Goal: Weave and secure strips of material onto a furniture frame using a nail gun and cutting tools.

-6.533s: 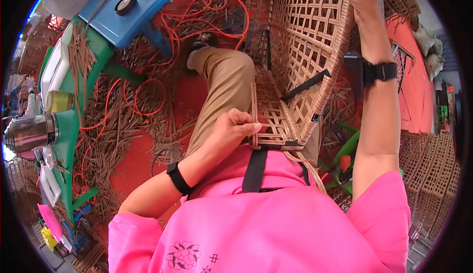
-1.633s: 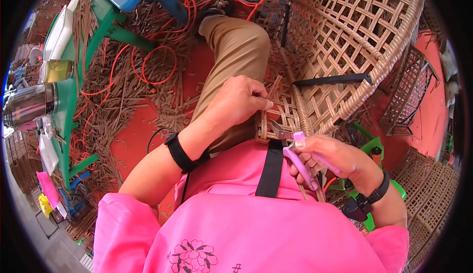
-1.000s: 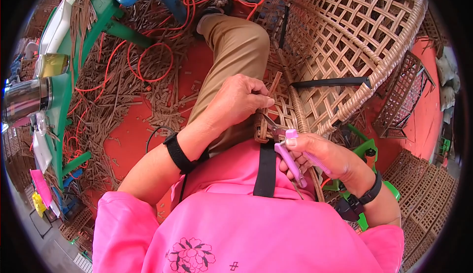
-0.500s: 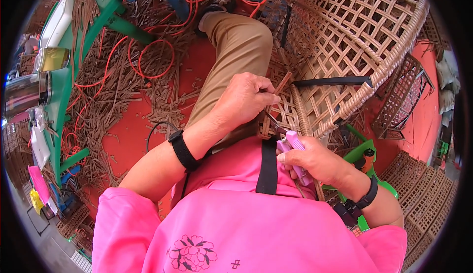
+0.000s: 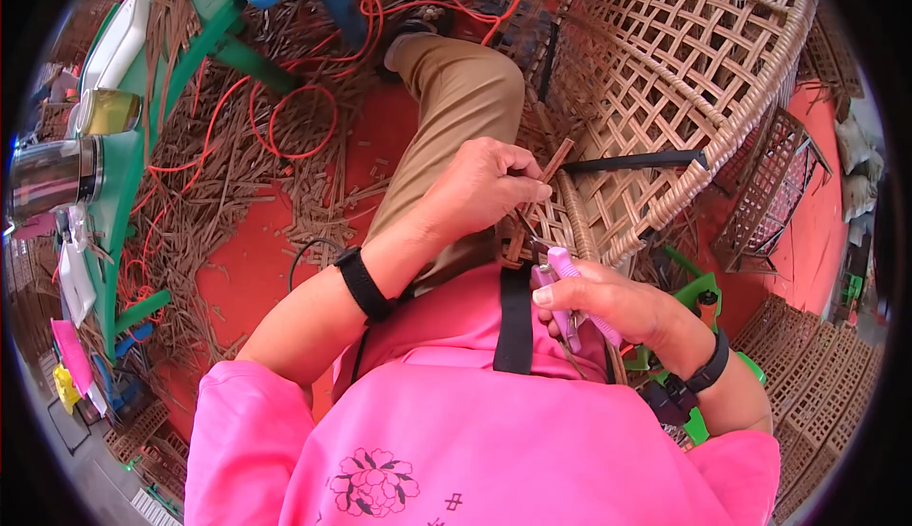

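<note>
wickerwork (image 5: 665, 94) of flat, straw-brown strips rises at the upper right, its lower corner close against the front of the pink shirt (image 5: 494, 431) and just beside the tan trouser leg (image 5: 461, 98). its broad side is an open lattice, the strips crossing on slants and leaving many small gaps, the surface faintly glossy in pale tan and honey tones. thick wound binding (image 5: 725, 143) runs along the outer edge in close ridges, and a dark strap (image 5: 632, 161) stretches across the lower part, ending at that edge. near the lap the weave is tighter and darker. the left hand (image 5: 484, 184) is nearly closed, thumb and forefinger pinching a short, reddish-brown strip end (image 5: 561, 153) that sticks up past the fingertips at a tilt. the right hand (image 5: 617, 303) is curled around pliers (image 5: 562, 265) with pink-lilac handles, the thumb laid across them; their metal nose points up toward the left fingers, and whether it bites on a strip i cannot tell. black bands ring both wrists. to the left, brown offcuts (image 5: 252, 198) lie thickly over the red floor (image 5: 237, 284), with an orange-red cord (image 5: 334, 127) looping among them, beside a green table (image 5: 123, 203) bearing a glass of yellowish liquid (image 5: 109, 111).
</note>
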### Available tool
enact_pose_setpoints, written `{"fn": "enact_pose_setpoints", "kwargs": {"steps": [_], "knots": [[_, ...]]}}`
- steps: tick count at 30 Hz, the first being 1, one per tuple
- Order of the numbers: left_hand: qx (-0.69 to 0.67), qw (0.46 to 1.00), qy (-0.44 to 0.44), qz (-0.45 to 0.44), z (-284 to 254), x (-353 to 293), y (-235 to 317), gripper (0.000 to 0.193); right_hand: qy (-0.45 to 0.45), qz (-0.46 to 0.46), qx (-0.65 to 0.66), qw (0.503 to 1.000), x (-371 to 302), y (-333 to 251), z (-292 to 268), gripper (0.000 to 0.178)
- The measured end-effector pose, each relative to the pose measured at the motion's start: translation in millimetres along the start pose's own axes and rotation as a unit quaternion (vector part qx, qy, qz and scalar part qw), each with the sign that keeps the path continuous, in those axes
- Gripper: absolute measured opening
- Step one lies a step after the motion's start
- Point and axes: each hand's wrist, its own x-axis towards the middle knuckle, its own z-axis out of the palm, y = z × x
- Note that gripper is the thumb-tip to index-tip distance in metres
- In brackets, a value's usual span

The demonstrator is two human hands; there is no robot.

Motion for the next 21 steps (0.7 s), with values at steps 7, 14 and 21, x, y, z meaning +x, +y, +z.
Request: {"fn": "enact_pose_setpoints", "kwargs": {"steps": [7,14,21], "knots": [[0.003,1.000,-0.003,-0.007,-1,1,-4,0.016,0.040,-0.020,-0.098,0.994,1,2,9,0.029],[-0.115,0.986,0.114,0.031,-8,22,27,0.016,0.099,-0.032,-0.058,0.993,-8,4,11,0.036],[0.100,0.982,0.153,0.044,-49,-21,16,0.025,0.198,-0.489,0.085,0.845,-82,19,-52,0.092]]}}
